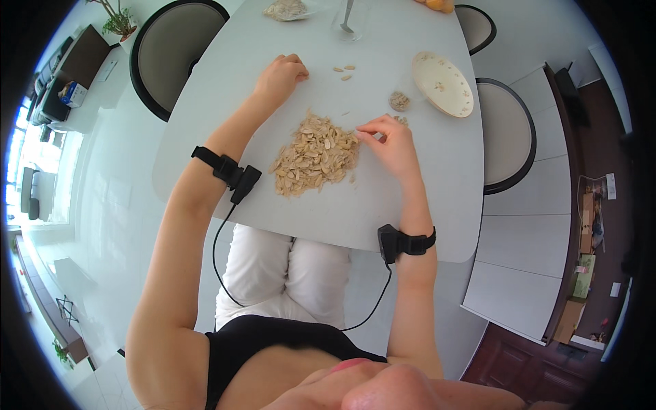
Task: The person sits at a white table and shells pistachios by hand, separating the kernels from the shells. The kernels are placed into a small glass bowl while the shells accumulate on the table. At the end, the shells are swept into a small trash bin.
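Observation:
On the white table (246, 189) in front of me lies a heap of pale seeds and empty shells (315, 156). My right hand (389, 143) is at the heap's right edge, thumb and forefinger pinched together; whether something small is between them cannot be told. Beyond the heap on the left, my left hand (282, 77) rests with its fingers curled, their tips partly hidden. Several separate unshelled seeds (346, 78) lie to the right of it. A small clear container of kernels (399, 101) stands just beyond my right hand, and more small pieces lie partly behind that hand.
A cream dish with a floral pattern (442, 84) sits at the right. Towards the far edge are a plastic bag of seeds (286, 9), a clear glass with a metal spoon (348, 28) and some orange fruit (438, 5). Chairs stand along both sides.

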`<act>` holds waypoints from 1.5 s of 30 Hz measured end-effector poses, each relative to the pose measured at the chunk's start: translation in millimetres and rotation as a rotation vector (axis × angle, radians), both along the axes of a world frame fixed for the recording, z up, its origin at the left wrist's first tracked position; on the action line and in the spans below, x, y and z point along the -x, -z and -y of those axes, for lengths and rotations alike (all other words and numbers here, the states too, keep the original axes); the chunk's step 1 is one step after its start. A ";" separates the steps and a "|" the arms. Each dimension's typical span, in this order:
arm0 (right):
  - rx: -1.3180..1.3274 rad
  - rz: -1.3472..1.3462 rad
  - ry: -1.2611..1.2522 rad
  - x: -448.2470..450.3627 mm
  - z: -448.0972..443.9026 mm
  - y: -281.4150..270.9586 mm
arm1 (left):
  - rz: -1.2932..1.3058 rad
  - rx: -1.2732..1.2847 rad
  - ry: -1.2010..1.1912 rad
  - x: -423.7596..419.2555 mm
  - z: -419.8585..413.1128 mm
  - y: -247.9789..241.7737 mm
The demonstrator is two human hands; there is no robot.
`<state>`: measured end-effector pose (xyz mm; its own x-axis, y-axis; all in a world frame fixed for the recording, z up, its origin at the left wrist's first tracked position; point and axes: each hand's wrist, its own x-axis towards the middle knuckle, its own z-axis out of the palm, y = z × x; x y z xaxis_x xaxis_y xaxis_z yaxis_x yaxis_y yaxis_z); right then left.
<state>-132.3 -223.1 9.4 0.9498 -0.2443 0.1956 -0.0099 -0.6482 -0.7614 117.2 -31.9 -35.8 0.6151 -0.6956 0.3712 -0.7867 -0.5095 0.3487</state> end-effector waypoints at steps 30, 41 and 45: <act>-0.360 0.550 -0.154 -1.3 -50.2 -5.8 | -1.783 0.587 0.529 134.0 -27.8 -55.3; -0.346 0.546 -0.102 0.7 -55.9 -5.8 | -1.945 0.705 0.589 143.0 -21.8 -43.0; -0.324 0.539 -0.069 0.4 -57.9 -4.9 | -1.960 0.719 0.550 143.9 -21.5 -43.3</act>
